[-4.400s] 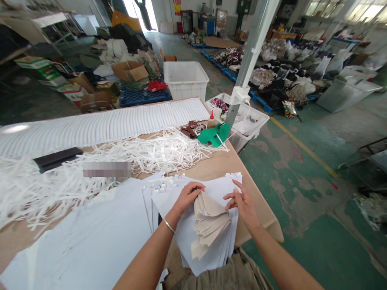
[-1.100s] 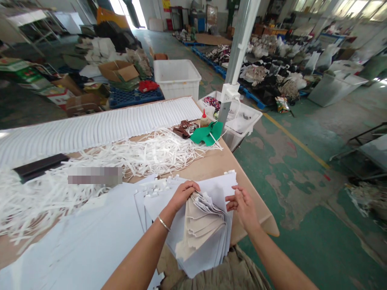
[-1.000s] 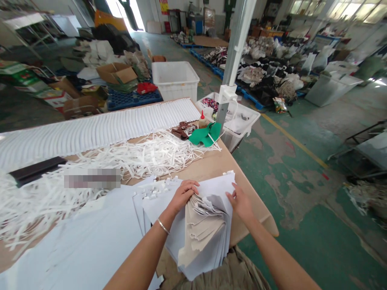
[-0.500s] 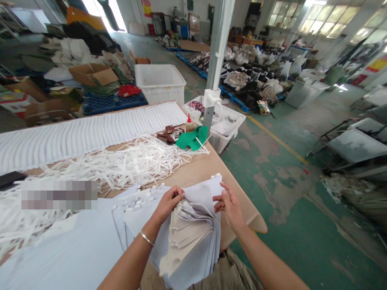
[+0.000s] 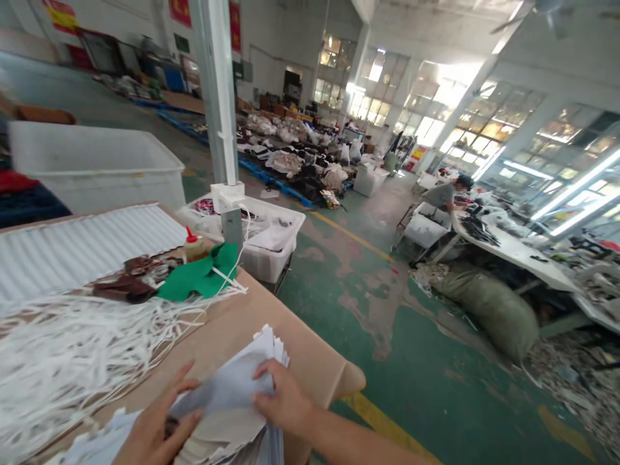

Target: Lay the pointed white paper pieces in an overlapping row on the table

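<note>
At the bottom of the view, both my hands work on a stack of white card sheets point(image 5: 242, 381) with grey-beige backs on the brown table point(image 5: 271, 323). My left hand point(image 5: 157, 429) holds the fanned sheets from the left, fingers curled around their edge. My right hand point(image 5: 285, 400) presses on the top white sheet, fingers closed over its edge near the table's corner.
A tangle of white paper strips point(image 5: 72, 349) covers the table's left. Behind lie a green cloth point(image 5: 198, 278), brown scraps point(image 5: 126, 284), a glue bottle point(image 5: 191, 242) and a ribbed white row point(image 5: 72, 248). A metal post point(image 5: 217, 123) and white bins point(image 5: 261, 239) stand beyond. A person point(image 5: 448, 194) works at a far table.
My head has swung up and to the right, so the hands and stack sit lower in view. My right hand has come down onto the top sheet; my left keeps hold of the stack.
</note>
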Action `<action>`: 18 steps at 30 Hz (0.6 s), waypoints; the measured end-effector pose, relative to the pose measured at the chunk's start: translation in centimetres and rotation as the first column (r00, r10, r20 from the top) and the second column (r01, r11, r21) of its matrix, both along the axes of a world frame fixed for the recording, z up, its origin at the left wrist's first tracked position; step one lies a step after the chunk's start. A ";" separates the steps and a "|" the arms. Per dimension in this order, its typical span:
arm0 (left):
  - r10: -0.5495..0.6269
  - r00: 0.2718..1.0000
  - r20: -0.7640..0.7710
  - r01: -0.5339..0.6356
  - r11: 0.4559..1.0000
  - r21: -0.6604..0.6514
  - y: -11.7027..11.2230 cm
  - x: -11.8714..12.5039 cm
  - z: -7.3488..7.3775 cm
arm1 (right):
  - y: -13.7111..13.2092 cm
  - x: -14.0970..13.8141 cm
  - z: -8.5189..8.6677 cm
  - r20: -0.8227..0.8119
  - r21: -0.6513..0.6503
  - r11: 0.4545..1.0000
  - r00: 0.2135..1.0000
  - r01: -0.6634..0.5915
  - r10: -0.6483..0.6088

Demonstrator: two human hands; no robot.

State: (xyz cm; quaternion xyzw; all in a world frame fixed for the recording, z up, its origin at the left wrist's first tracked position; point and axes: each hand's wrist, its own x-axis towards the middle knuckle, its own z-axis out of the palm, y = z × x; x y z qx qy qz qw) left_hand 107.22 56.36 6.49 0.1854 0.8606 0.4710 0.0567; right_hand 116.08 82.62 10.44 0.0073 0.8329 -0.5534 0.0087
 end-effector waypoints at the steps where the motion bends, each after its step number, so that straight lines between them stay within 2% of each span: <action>1: 0.029 0.998 0.053 -0.032 0.999 0.044 -0.2 0.2 -0.2 | -0.3 0.5 0.4 0.028 -0.134 0.990 0.999 -0.037 0.041; 3: 0.032 0.980 0.197 -0.053 0.993 0.107 -0.6 1.2 0.4 | -0.7 1.1 1.2 0.098 -0.388 0.920 0.990 -0.053 0.098; 5: -0.015 0.948 0.317 -0.039 0.986 0.163 -0.7 2.6 2.0 | -0.6 1.0 1.6 0.174 -0.503 0.864 0.982 0.028 0.070; 6: -0.008 0.945 0.326 -0.055 0.981 0.184 -0.6 3.2 3.0 | -0.5 0.8 1.5 0.213 -0.427 0.899 0.977 0.100 -0.008; 7: -0.020 0.944 0.328 -0.047 0.980 0.196 -0.3 3.8 3.8 | -0.2 0.4 1.2 0.238 -0.248 0.960 0.969 0.128 -0.068; 8: -0.017 0.943 0.333 -0.051 0.980 0.193 0.1 4.1 4.5 | 0.0 -0.1 0.6 0.224 0.001 0.992 0.967 0.126 -0.123; 9: 0.007 0.943 0.333 -0.075 0.978 0.193 0.5 4.4 5.0 | 0.1 -0.5 0.0 0.214 0.233 0.968 0.967 0.089 -0.141; 11: 0.077 0.937 0.342 -0.134 0.980 0.146 1.2 4.5 5.5 | 0.3 -1.0 -1.2 0.219 0.448 0.894 0.966 0.028 -0.140; 13: 0.079 0.947 0.311 -0.122 0.985 0.125 1.5 4.5 5.5 | 0.3 -0.9 -1.8 0.212 0.492 0.871 0.971 -0.007 -0.112; 15: 0.066 0.966 0.249 -0.100 0.987 0.124 1.5 4.4 5.3 | 0.2 -0.3 -1.8 0.130 0.462 0.887 0.990 -0.013 -0.053; 16: 0.070 0.973 0.221 -0.100 0.987 0.126 1.5 4.4 5.1 | 0.2 0.2 -1.6 0.072 0.415 0.910 0.997 -0.014 -0.017; 18: 0.081 0.976 0.204 -0.110 0.985 0.136 1.2 4.3 4.8 | 0.2 1.1 -1.1 -0.004 0.220 0.975 0.999 -0.041 0.042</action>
